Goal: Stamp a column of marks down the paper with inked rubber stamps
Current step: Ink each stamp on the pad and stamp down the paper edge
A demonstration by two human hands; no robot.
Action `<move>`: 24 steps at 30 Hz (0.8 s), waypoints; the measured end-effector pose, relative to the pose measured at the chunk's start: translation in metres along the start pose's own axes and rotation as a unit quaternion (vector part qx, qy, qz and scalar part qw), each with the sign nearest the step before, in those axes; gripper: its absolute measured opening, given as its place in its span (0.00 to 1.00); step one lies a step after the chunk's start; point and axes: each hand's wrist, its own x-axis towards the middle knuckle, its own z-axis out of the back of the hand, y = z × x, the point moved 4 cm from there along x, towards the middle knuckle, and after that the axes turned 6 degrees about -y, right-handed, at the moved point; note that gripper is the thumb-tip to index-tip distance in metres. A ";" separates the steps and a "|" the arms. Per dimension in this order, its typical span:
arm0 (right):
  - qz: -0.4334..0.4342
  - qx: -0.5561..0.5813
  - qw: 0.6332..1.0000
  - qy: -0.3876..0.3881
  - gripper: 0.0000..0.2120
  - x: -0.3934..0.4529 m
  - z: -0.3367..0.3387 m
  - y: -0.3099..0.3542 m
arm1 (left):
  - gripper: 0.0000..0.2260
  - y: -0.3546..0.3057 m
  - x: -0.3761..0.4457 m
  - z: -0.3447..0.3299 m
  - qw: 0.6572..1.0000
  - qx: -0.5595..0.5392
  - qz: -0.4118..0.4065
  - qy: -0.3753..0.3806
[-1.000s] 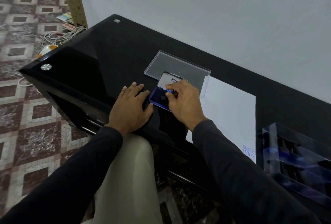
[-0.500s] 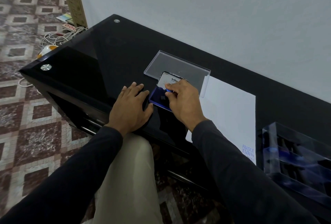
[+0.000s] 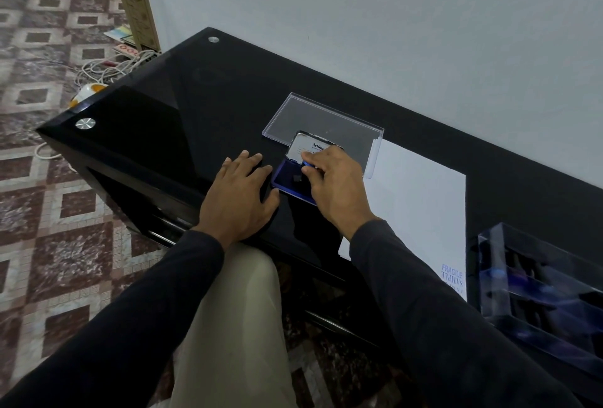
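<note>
A blue ink pad [image 3: 287, 180] lies open on the black glass table [image 3: 182, 120], its labelled lid [image 3: 306, 146] tilted up behind it. My right hand [image 3: 336, 185] hovers over the pad and pinches a small blue-handled rubber stamp [image 3: 307, 164] down onto the ink. My left hand [image 3: 239, 198] lies flat on the table with straight fingers, its fingertips against the pad's left edge. To the right lies the white paper [image 3: 421, 198], bearing blue stamped words [image 3: 452, 275] at its near right corner.
A clear plastic lid [image 3: 323, 120] lies behind the ink pad. A clear stamp case [image 3: 538, 296] with dark stamps stands at the table's right. Left of the table, cables [image 3: 107, 71] trail on the patterned floor. A grey wall runs behind the table.
</note>
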 end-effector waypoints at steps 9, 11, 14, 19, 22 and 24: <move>-0.023 0.026 0.999 0.006 0.12 -0.007 0.002 -0.003 | 0.26 0.002 0.000 -0.002 1.000 0.010 0.002 0.013; -0.018 0.027 0.999 0.001 0.12 -0.008 0.002 -0.003 | 0.25 0.002 0.000 -0.002 1.000 0.008 0.000 0.013; -0.018 0.020 1.000 0.004 0.13 -0.007 0.000 -0.002 | 0.25 0.002 0.000 -0.002 1.000 0.006 -0.001 0.013; -0.004 -0.005 1.000 0.016 0.13 -0.002 -0.005 -0.003 | 0.25 0.001 -0.001 -0.001 1.000 0.006 0.001 0.011; -0.005 0.003 1.000 0.021 0.12 -0.001 -0.005 -0.004 | 0.24 0.001 -0.001 0.000 1.000 0.002 -0.001 0.006; -0.006 0.009 1.000 0.021 0.12 -0.002 -0.004 -0.004 | 0.24 0.001 -0.001 -0.001 1.000 0.002 -0.001 0.005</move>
